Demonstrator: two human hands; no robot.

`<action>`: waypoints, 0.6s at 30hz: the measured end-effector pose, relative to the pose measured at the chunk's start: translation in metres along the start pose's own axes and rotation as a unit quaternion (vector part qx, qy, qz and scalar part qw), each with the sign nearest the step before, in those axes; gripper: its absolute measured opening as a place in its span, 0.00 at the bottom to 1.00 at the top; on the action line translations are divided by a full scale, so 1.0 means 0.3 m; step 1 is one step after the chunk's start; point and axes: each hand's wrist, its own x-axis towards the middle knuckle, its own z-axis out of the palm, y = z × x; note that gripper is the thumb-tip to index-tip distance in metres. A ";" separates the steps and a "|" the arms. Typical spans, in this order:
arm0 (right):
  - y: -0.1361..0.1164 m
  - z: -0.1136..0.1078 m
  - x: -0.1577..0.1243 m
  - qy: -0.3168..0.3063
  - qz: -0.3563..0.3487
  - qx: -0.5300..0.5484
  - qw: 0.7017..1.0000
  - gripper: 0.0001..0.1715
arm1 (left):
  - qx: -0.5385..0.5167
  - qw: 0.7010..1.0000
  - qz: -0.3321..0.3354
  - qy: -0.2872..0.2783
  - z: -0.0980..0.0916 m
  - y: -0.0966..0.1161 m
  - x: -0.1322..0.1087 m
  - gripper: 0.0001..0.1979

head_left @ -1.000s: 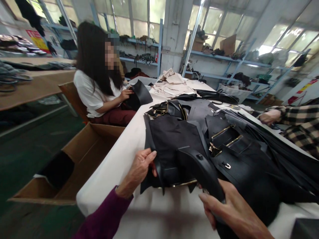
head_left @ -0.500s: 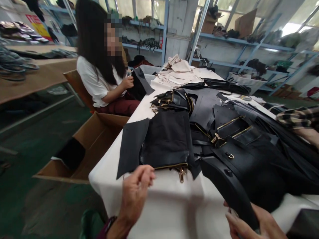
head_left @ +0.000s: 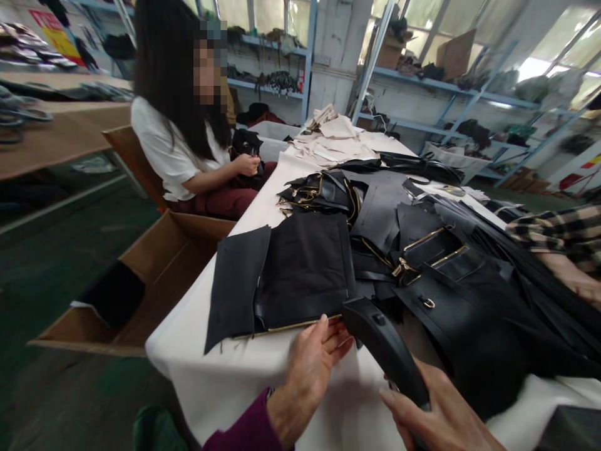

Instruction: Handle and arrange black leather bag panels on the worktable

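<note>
A black fabric panel [head_left: 303,263] with a gold zip along its near edge lies on the white-covered table. My left hand [head_left: 312,360] is at the right end of that zip, its thumb raised and its fingers stretched out under the edge. The zip pull does not show there. In my right hand [head_left: 439,407] is a curved black handheld tool [head_left: 387,347] with a button near its front. The tool's tip sits right above my left fingertips, at the panel's corner; whether it touches the panel I cannot tell. A plain black piece [head_left: 237,275] adjoins the panel's left side.
Black bag pieces with gold hardware [head_left: 451,294] cover the table's right side. An open cardboard box [head_left: 159,275] stands left of the table [head_left: 173,332]. A seated co-worker [head_left: 173,150] handles black material; another person's plaid sleeve [head_left: 558,228] shows at right.
My left hand has moved right along the zip edge and its fingers have straightened. The tool has come left to the panel's corner. The co-worker's black sheet now looks bunched up.
</note>
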 end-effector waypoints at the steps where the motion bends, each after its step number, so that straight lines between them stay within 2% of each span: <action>1: -0.014 -0.001 0.022 -0.025 -0.009 0.010 1.000 0.15 | 0.001 1.000 0.008 0.002 -0.002 -0.005 0.000 0.10; 3: -0.042 -0.012 0.063 -0.024 -0.021 0.016 0.999 0.15 | -0.001 1.000 0.014 0.009 -0.004 -0.011 0.000 0.10; 6: -0.071 -0.048 0.092 0.028 -0.025 0.004 0.999 0.19 | -0.018 1.000 0.017 0.012 -0.004 -0.011 -0.001 0.09; 10: -0.059 -0.085 0.057 0.067 0.011 -0.022 0.997 0.22 | -0.032 0.999 0.015 0.011 -0.002 -0.008 -0.001 0.08; 14: -0.025 -0.062 0.021 0.021 0.027 -0.028 0.999 0.17 | -0.025 0.999 0.022 0.001 -0.010 -0.016 0.001 0.09; 18: -0.044 -0.033 0.082 -0.013 -0.005 0.001 1.000 0.16 | -0.023 0.999 0.029 -0.008 -0.018 -0.025 0.002 0.07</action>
